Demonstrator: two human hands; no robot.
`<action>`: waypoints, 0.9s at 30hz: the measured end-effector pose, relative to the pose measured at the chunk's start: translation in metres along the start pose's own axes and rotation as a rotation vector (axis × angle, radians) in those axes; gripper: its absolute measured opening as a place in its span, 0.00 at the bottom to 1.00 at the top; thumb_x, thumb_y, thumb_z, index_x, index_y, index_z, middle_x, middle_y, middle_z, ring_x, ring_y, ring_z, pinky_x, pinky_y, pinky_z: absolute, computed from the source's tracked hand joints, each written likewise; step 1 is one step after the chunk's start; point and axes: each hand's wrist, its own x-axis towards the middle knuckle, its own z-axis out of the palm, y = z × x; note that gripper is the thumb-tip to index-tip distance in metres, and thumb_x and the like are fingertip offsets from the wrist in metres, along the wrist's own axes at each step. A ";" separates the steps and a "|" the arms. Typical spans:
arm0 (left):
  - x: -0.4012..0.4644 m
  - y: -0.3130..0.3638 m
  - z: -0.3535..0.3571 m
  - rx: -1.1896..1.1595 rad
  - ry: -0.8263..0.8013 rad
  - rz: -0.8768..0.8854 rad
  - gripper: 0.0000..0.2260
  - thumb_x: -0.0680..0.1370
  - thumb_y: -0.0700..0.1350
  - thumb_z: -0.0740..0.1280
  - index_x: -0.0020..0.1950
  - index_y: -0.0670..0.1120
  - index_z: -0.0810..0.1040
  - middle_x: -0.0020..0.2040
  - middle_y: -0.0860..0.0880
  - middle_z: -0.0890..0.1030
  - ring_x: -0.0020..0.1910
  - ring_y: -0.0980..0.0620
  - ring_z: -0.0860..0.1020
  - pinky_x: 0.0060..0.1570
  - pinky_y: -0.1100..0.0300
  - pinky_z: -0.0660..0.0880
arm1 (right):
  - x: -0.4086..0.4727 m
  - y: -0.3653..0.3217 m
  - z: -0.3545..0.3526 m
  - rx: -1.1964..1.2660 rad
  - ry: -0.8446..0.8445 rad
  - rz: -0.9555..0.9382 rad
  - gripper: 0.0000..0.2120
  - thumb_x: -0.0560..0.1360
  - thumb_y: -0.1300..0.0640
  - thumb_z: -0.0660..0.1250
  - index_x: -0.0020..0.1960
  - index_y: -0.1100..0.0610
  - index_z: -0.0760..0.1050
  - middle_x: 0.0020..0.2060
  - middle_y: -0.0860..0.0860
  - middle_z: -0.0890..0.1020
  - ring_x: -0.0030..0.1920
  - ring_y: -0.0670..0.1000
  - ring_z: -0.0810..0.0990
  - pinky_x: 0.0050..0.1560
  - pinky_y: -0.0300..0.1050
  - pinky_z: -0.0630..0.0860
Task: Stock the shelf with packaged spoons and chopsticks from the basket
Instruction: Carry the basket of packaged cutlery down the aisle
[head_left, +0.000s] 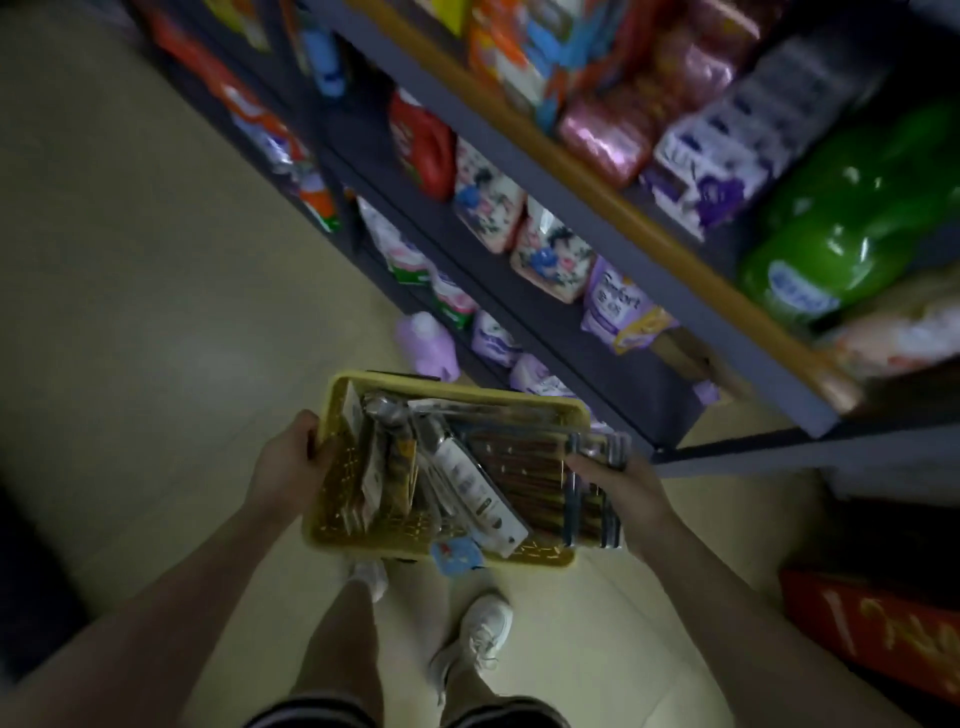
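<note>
Head view, looking down an aisle; frame is dim and motion-blurred.

Yellow basket (332, 530) held at waist height over the pale floor (156, 312), above the person's two white shoes. Left hand (288, 457) is closed over the basket's left rim, fingers curled over the edge. Right hand (618, 486) is at the basket's right edge, fingers wrapped around a clear-wrapped pack of dark chopsticks (524, 483) that lies along the right side of the basket and overhangs its right rim (whether the hand also grips the rim under the pack, cannot tell).

Basket contents: packaged spoons (387, 410) near the far left corner, metal bowls showing through the wrap; a long white-carded pack (478, 493) lying diagonally across the middle, its lower end reaching the near rim; flat carded packs standing upright along the left wall. A small blue tag hangs over the near rim.

Shelf (571, 208) runs diagonally along the right of the aisle, dark grey boards with an orange-brown front strip on the upper level. It carries detergent pouches, a red bottle, floral packs, purple softener refills and a green bottle (labels mostly unreadable).
</note>
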 end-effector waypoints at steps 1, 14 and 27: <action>-0.003 -0.007 -0.019 -0.025 0.027 -0.018 0.07 0.76 0.44 0.61 0.44 0.41 0.69 0.36 0.41 0.76 0.35 0.42 0.76 0.34 0.53 0.73 | -0.005 -0.018 0.014 -0.031 -0.024 0.002 0.13 0.65 0.56 0.77 0.49 0.57 0.82 0.47 0.56 0.85 0.50 0.57 0.83 0.55 0.54 0.79; 0.092 -0.170 -0.243 -0.220 0.189 -0.166 0.06 0.75 0.42 0.63 0.43 0.40 0.69 0.33 0.45 0.72 0.34 0.42 0.74 0.36 0.49 0.73 | -0.011 -0.188 0.325 -0.287 -0.229 -0.057 0.35 0.55 0.41 0.79 0.57 0.55 0.79 0.56 0.51 0.81 0.59 0.58 0.78 0.63 0.54 0.73; 0.317 -0.263 -0.474 -0.217 0.276 -0.230 0.08 0.77 0.42 0.60 0.56 0.43 0.70 0.45 0.42 0.79 0.42 0.45 0.79 0.42 0.48 0.79 | 0.123 -0.360 0.636 -0.355 -0.367 -0.113 0.50 0.48 0.35 0.79 0.66 0.51 0.71 0.65 0.53 0.76 0.63 0.60 0.75 0.63 0.64 0.72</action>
